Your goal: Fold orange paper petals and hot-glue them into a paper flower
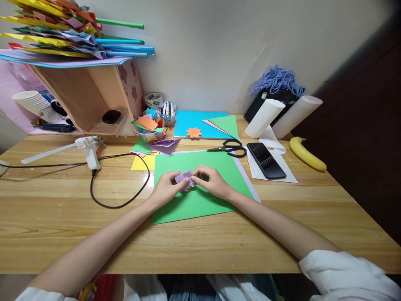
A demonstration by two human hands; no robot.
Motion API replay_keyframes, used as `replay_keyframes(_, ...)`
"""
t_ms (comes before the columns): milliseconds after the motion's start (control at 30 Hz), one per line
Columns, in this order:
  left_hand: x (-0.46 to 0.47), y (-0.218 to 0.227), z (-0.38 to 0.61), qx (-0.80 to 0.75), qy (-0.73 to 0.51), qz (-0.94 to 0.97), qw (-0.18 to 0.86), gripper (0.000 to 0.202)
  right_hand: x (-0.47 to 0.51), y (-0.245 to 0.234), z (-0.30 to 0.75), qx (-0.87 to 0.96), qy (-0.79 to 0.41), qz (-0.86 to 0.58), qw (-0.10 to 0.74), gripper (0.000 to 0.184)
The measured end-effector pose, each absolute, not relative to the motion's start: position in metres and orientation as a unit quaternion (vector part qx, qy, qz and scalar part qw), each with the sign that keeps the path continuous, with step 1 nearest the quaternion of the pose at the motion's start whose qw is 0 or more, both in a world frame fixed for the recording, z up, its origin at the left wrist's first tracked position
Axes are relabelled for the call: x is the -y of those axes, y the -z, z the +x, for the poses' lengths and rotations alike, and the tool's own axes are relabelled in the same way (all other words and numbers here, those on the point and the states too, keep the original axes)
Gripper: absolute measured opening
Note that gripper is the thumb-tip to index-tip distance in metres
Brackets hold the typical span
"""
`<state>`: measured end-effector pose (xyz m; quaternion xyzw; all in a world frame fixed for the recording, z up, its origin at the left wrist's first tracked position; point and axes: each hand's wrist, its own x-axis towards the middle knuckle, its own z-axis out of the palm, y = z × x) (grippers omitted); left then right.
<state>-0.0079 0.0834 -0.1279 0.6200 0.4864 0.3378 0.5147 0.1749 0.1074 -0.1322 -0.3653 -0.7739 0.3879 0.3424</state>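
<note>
A small folded piece of purple paper is held between my two hands, just above a green sheet. My left hand grips its left side with thumb and fingers. My right hand pinches its right edge. Beyond the hands, black-handled scissors lie across the far edge of the green sheet. A larger folded purple paper rests behind my left hand. An orange paper flower sits at the near edge of a blue sheet.
On the left are a hot glue gun and its looped black cable. A bowl of paper scraps stands before the wooden box. Toward the right lie a phone, a paper roll and a banana.
</note>
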Motion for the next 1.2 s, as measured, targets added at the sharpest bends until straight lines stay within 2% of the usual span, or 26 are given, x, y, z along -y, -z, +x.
replay_keyframes(167,-0.084,0.129,-0.007,-0.497,-0.372,0.596,0.509,0.032,-0.114,0.140,0.177,0.692,-0.504,-0.372,0.360,0.020)
replay_keyframes(333,-0.086,0.130,-0.009,-0.482,-0.345,0.602,0.535,0.034,-0.120,0.141,0.177,0.618,-0.573,-0.373,0.389,0.023)
replay_keyframes(1133,-0.086,0.129,-0.009,-0.486,-0.331,0.583,0.560,0.032,-0.116,0.145,0.174,0.627,-0.557,-0.375,0.395,0.018)
replay_keyframes(1200,-0.087,0.128,-0.010,-0.493,-0.312,0.601,0.547,0.033,-0.115,0.145,0.174,0.635,-0.554,-0.370,0.391,0.023)
